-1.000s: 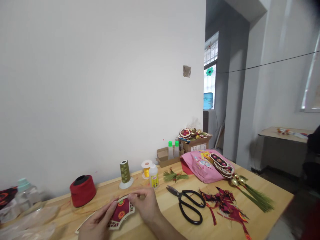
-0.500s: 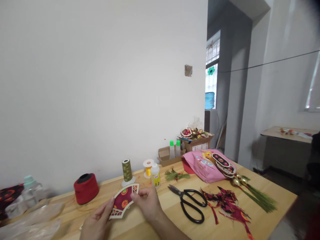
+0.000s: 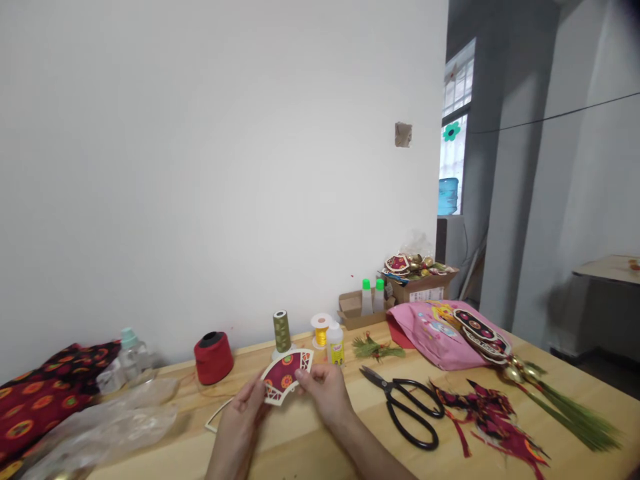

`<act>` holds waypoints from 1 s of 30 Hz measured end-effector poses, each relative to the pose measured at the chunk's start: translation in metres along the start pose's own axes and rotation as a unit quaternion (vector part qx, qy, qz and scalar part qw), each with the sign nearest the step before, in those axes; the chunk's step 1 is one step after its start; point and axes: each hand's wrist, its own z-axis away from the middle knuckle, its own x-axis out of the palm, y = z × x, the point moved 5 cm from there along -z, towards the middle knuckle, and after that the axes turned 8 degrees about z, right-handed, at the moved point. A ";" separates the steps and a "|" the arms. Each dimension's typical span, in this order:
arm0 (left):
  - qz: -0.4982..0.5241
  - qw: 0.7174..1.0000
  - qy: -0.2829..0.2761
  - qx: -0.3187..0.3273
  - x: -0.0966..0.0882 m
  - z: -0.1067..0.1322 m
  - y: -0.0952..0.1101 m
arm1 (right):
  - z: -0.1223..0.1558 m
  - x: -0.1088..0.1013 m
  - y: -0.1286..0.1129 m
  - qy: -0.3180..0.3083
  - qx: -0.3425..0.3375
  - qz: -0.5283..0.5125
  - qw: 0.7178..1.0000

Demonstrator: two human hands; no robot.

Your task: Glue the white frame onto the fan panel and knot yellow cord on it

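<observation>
Between both hands, a little above the table, is a fan-shaped ornament with a pale cut-out frame and dark red patterned cloth. My left hand grips its lower left end, thumb on the front. My right hand pinches the right end, with the thumb on the face and the fingers behind. A thin pale frame piece lies on the table by my left hand, partly hidden by it. Black-handled scissors lie to the right of my right hand, blades pointing toward the back left.
Behind the hands stand a red thread cone, a green thread spool, a yellow spool and a glue bottle. Cloth scraps and a pink bag occupy the right side. Patterned cloth and clear plastic lie left.
The view has turned left, so everything sits further right in the picture and more patterned cloth shows at left. Both hands keep hold of the fan-shaped ornament.
</observation>
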 end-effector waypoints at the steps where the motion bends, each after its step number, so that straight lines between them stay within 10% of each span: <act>1: 0.010 1.000 -0.006 -0.010 0.002 0.000 -0.003 | 0.000 -0.001 -0.001 0.013 0.003 -0.004 1.000; 30: 0.004 0.999 0.040 -0.021 -0.004 0.000 -0.006 | 0.001 0.011 0.011 -0.058 0.048 -0.043 0.996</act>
